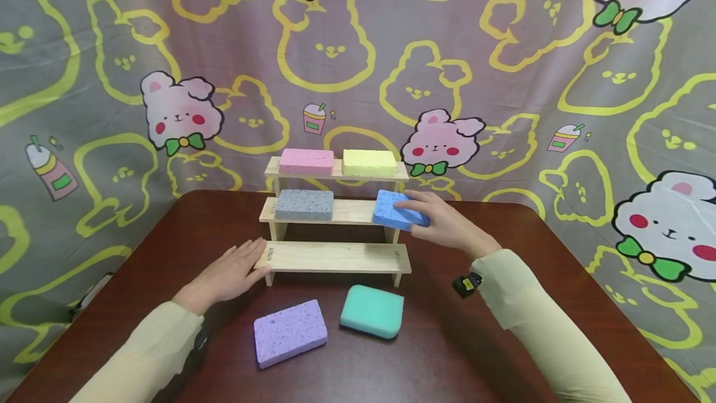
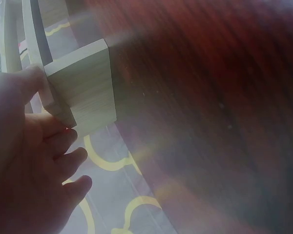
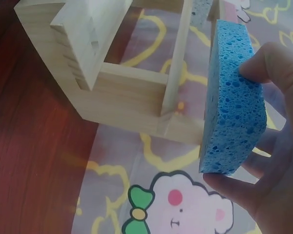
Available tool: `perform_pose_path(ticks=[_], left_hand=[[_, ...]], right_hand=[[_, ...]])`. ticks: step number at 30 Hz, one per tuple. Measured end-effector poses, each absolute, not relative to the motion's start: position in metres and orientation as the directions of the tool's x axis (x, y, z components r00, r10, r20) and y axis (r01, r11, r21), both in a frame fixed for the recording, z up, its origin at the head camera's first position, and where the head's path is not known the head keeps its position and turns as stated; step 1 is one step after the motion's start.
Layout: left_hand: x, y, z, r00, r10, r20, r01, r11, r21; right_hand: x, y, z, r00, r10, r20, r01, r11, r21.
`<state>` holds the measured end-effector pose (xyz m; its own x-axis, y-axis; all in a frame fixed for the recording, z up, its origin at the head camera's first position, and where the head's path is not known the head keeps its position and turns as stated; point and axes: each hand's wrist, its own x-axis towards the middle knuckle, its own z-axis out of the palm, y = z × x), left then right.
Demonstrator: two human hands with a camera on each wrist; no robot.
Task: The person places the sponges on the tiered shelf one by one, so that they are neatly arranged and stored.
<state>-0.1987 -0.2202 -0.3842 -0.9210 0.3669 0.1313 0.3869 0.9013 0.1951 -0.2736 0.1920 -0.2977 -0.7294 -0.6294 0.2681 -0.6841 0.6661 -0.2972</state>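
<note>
My right hand (image 1: 447, 219) grips a blue sponge (image 1: 388, 207) over the right end of the middle step of a small wooden three-tier shelf (image 1: 335, 257). In the right wrist view, the thumb lies on one broad face of the blue sponge (image 3: 234, 97) and the fingers are at its far side and end. At the left end of the bottom step, my left hand (image 1: 226, 278) holds the board between thumb and fingers, as the left wrist view shows with the hand (image 2: 34, 161) at the shelf's edge (image 2: 83, 87). A grey sponge (image 1: 304, 205) sits on the middle step's left.
Pink (image 1: 306, 162) and yellow (image 1: 369, 163) sponges sit on the top step. In front of the shelf, a purple sponge (image 1: 291, 333) and a teal sponge (image 1: 373, 311) lie on the dark wooden table (image 1: 458, 341). A patterned curtain (image 1: 235, 36) hangs behind.
</note>
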Motion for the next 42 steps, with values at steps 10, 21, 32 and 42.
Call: perform_pose_path(ticks=[10, 21, 32, 42], left_hand=[[-0.197, -0.221, -0.383, -0.918, 0.37, 0.142, 0.393, 0.899, 0.196], [-0.197, -0.221, -0.384, -0.918, 0.369, 0.145, 0.393, 0.897, 0.201], [-0.198, -0.221, -0.387, -0.904, 0.391, 0.171, 0.42, 0.889, 0.186], [-0.198, -0.221, -0.388, -0.898, 0.401, 0.18, 0.431, 0.883, 0.188]], right_hand=[[-0.287, 0.169, -0.299, -0.735, -0.641, 0.221, -0.676, 0.667, -0.313], [-0.297, 0.148, -0.303, -0.729, -0.654, 0.2, -0.676, 0.645, -0.357], [-0.307, 0.134, -0.305, -0.733, -0.659, 0.171, -0.669, 0.649, -0.362], [-0.311, 0.131, -0.308, -0.709, -0.688, 0.154, -0.687, 0.624, -0.373]])
